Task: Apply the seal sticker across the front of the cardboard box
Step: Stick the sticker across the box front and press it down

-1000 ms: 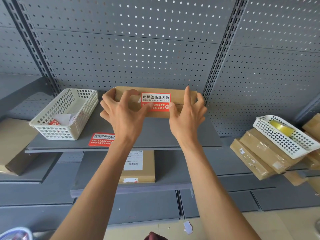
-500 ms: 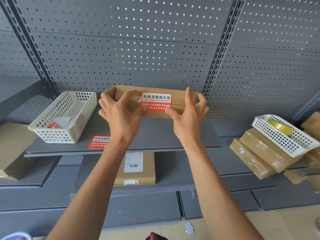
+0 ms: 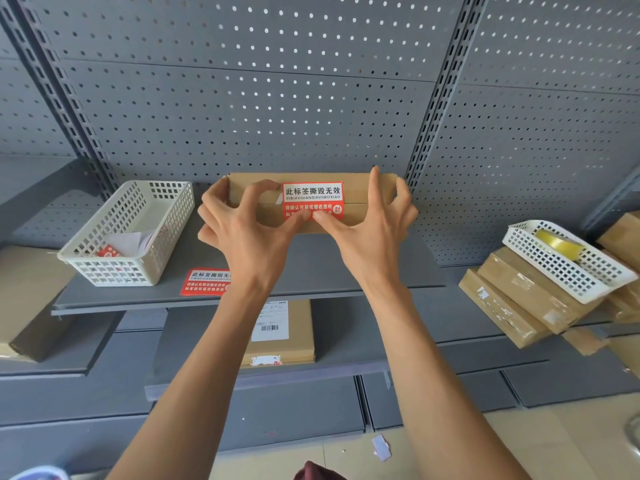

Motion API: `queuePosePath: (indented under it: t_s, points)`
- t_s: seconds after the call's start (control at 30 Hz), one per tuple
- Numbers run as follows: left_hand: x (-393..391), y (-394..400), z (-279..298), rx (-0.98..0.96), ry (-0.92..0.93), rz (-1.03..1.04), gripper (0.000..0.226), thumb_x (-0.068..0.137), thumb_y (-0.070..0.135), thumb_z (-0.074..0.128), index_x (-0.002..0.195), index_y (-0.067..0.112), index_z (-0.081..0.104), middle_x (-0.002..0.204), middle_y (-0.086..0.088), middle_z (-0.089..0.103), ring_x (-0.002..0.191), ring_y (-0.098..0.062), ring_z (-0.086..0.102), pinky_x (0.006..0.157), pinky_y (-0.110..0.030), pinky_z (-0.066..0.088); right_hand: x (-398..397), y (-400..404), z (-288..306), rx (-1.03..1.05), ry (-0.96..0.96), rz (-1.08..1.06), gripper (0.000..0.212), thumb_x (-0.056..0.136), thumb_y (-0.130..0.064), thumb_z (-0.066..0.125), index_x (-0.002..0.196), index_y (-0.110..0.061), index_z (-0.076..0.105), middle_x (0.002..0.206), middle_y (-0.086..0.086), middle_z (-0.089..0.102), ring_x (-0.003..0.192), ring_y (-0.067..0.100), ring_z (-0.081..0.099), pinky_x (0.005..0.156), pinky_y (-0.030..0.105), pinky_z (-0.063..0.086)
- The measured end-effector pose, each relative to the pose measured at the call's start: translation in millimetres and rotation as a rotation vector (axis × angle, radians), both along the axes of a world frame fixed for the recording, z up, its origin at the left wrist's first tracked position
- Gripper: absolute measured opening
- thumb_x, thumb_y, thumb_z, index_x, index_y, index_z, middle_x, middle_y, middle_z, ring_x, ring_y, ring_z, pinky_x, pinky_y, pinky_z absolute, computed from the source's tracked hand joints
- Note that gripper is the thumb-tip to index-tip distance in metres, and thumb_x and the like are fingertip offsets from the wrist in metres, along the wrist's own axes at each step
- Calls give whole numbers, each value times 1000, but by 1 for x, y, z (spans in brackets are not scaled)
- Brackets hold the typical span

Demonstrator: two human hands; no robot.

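A long brown cardboard box (image 3: 356, 194) stands on the grey shelf (image 3: 346, 268) against the pegboard. A red and white seal sticker (image 3: 313, 194) lies across the seam on its front. My left hand (image 3: 249, 233) curls its fingers round the box's left end. My right hand (image 3: 367, 244) grips the right end, its index finger straight up the front. Both thumbs press on the sticker's red lower half, nearly touching at its middle.
A white basket (image 3: 104, 271) with papers sits left on the same shelf, a spare red sticker (image 3: 206, 282) beside it. At the right a white basket (image 3: 568, 268) holding a tape roll rests on stacked boxes (image 3: 512, 299). A labelled flat box (image 3: 298, 337) lies on the lower shelf.
Both thumbs have slid inward along the sticker's lower half, from its side edges to its middle. The box and the other fingers have stayed in place.
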State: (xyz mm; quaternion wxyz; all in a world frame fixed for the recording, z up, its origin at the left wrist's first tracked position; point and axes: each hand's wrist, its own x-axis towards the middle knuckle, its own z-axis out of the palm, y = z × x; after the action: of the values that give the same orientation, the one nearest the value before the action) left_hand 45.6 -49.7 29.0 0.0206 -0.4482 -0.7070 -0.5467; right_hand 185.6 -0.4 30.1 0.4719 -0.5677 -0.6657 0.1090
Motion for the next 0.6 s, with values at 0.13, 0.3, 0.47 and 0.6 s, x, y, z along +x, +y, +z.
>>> queuePosePath:
  t_s: [0.13, 0.3, 0.47, 0.6]
  points:
    - [0, 0, 1, -18, 29, 5, 52, 60, 65, 81, 104, 42, 67, 137, -6, 39, 130, -26, 34, 107, -52, 29, 1, -1, -6, -5, 27, -4, 111, 64, -62, 82, 155, -27, 29, 156, 10, 20, 134, 33, 26, 110, 43, 30]
    - [-7, -3, 0, -13, 12, -60, 48, 62, 55, 85, 104, 41, 67, 136, -6, 37, 132, -25, 32, 106, -54, 31, 1, -3, -12, -12, 86, -11, 105, 66, -50, 86, 154, -27, 34, 155, 11, 23, 135, 30, 25, 116, 38, 27]
    - [-17, -9, -1, -21, 21, -109, 41, 70, 44, 84, 108, 42, 68, 137, -6, 36, 131, -26, 32, 103, -49, 34, 1, -10, -14, 7, 117, -22, 92, 72, -39, 86, 151, -28, 40, 152, 9, 26, 130, 29, 29, 114, 35, 30]
    - [-24, -14, -8, -32, 28, -141, 35, 78, 28, 81, 109, 40, 69, 139, -9, 36, 133, -30, 32, 105, -51, 32, 2, -16, -15, 27, 137, -22, 81, 78, -28, 83, 149, -28, 44, 147, 6, 31, 125, 26, 32, 112, 27, 27]
